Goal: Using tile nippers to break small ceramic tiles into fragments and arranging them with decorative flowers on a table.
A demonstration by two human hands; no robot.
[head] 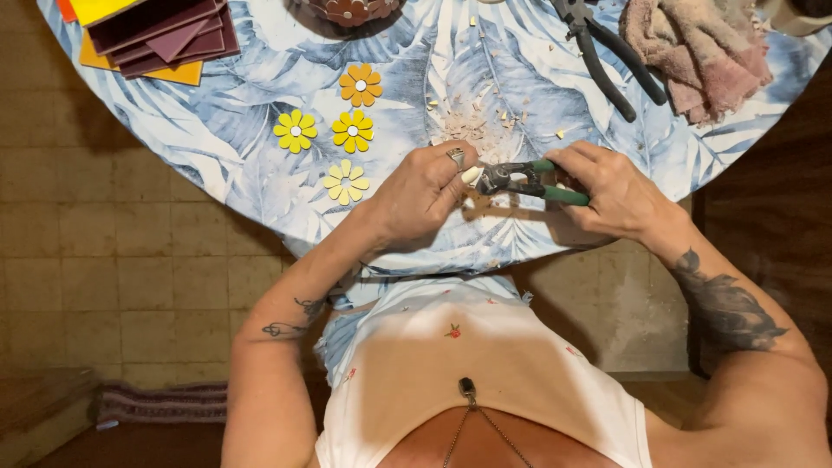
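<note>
We nip a pale chip (471,175) with green-handled nippers (529,180) over the worktop (260,165).

Our left hand (422,195) pinches the chip between thumb and fingers at the tool's head; our right hand (607,191) is closed around the handles. Crumbs (472,117) lie just beyond our hands. Four tile flowers (347,130) sit to the left, stacked tiles (160,39) at the far left, black pliers (607,56) and a towel (698,52) at the far right.
</note>
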